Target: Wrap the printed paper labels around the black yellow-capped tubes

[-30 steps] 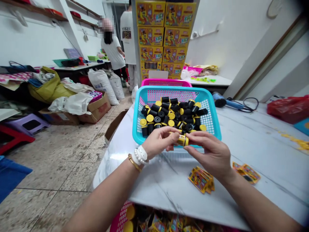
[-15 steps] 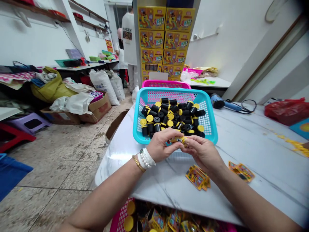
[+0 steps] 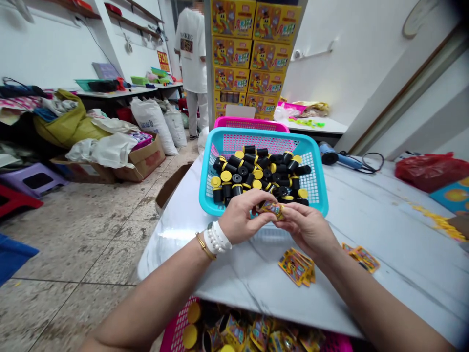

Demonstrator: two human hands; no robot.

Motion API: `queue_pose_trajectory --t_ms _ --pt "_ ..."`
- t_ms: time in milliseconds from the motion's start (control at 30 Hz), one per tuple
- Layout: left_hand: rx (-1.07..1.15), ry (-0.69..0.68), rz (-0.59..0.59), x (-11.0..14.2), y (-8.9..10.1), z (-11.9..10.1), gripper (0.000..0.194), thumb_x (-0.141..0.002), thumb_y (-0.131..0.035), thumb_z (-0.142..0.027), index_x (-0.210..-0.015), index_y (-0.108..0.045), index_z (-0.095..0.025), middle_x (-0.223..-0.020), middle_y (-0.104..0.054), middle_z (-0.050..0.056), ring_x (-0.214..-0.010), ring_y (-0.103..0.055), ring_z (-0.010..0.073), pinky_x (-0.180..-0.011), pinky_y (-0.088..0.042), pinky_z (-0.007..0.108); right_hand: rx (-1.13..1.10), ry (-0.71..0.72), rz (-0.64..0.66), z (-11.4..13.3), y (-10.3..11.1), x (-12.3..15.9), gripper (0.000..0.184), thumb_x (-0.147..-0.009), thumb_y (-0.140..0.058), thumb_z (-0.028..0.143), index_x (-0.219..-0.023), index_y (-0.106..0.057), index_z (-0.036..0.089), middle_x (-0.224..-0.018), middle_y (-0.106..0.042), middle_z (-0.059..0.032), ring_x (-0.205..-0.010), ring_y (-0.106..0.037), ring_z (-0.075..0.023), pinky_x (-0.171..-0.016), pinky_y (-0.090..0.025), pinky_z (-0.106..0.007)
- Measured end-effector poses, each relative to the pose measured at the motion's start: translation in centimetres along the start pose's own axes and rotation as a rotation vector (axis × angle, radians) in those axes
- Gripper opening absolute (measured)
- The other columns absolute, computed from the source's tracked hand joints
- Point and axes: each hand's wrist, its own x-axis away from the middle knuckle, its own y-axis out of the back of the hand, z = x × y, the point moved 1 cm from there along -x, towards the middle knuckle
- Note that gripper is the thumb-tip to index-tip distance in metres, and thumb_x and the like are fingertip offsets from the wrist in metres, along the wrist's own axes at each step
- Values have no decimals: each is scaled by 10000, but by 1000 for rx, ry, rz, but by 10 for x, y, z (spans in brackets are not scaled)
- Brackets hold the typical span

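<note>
Over the near rim of a turquoise basket, both my hands hold a small piece covered in a colourful yellow printed label. My left hand has thumb and fingers curled round its left end. At the other end, the fingertips of my right hand pinch it. My fingers hide whether a container is inside the label. Several small black containers with yellow lids fill the basket. Beside my right wrist lies a fanned pile of yellow printed labels, with a smaller label pile farther right.
Below the table edge, a magenta basket holds labelled containers. Behind the turquoise basket are a pink basket and stacked yellow boxes. A corded blue tool, a red plastic bag and yellow bits lie right. A person stands behind.
The labelled piece has turned between my fingers, so more of its printed face shows. Both hands keep their grip. The whole view has shifted slightly.
</note>
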Motion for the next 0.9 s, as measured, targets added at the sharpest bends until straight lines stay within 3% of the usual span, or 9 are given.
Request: queue_pose_trajectory --t_ms 133,233,333,400,500,633,700,800,900 --pt "-7 -54 26 -1 -2 -1 218 -849 -703 -221 -1062 -683 -178 -1018 -695 71 -921 -640 189 -818 -497 302 -48 -29 22 -1 -3 -2 302 -586 -943 392 -741 -787 186 -756 -768 -21 -654 -696 -118 -626 -611 -215" --pt "-8 152 -52 0 -4 3 476 -807 -763 -341 -1225 -612 -171 -885 -677 31 -752 -616 165 -689 -478 275 18 111 4 -2 -1 -1 258 -655 -914 351 -837 -799 209 -853 -794 -29 -730 -721 -149 -710 -629 -279" --pt "12 269 -47 0 -4 3 376 -862 -692 -438 -1110 -647 -159 -695 -589 -23 -599 -515 126 -578 -403 242 118 229 -13 -1 1 0 278 -654 -916 304 -892 -804 214 -887 -800 -38 -725 -725 -171 -729 -636 -331" --pt "6 224 -14 0 -2 0 272 -877 -670 -416 -972 -676 -161 -685 -579 -19 -606 -493 117 -589 -391 236 79 153 -12 -1 0 1 273 -631 -927 330 -836 -803 200 -845 -795 -43 -683 -716 -163 -691 -635 -314" --pt "-16 145 -14 -1 0 -3 247 -842 -703 -367 -976 -683 -161 -761 -620 0 -648 -503 117 -630 -408 240 -44 -6 10 -2 -2 2 289 -610 -934 383 -752 -787 178 -768 -768 -39 -671 -701 -136 -654 -621 -244" --pt "152 249 11 -1 -5 1 288 -848 -685 -424 -950 -652 -156 -715 -603 -8 -602 -521 110 -577 -420 229 -54 -31 62 1 0 -2 355 -631 -911 477 -713 -765 163 -676 -719 -30 -597 -659 -112 -568 -598 -207" --pt "294 376 23 -1 -8 5 346 -855 -664 -493 -915 -621 -155 -650 -583 -21 -522 -517 97 -507 -401 214 47 49 89 4 5 -3 368 -683 -872 508 -796 -783 170 -721 -734 -43 -635 -685 -138 -593 -621 -249" --pt "438 542 -14 -2 -9 6 442 -833 -660 -586 -916 -588 -158 -583 -570 -38 -432 -480 79 -437 -363 195 288 296 138 10 10 -3 397 -712 -879 379 -1068 -775 237 -1019 -757 -61 -853 -730 -190 -770 -649 -338" --pt "562 589 -41 -3 -9 2 509 -788 -685 -642 -878 -584 -151 -577 -558 -45 -418 -443 57 -423 -342 184 483 538 133 11 9 3 362 -753 -849 270 -1104 -762 270 -1101 -724 -62 -929 -726 -206 -805 -651 -347"
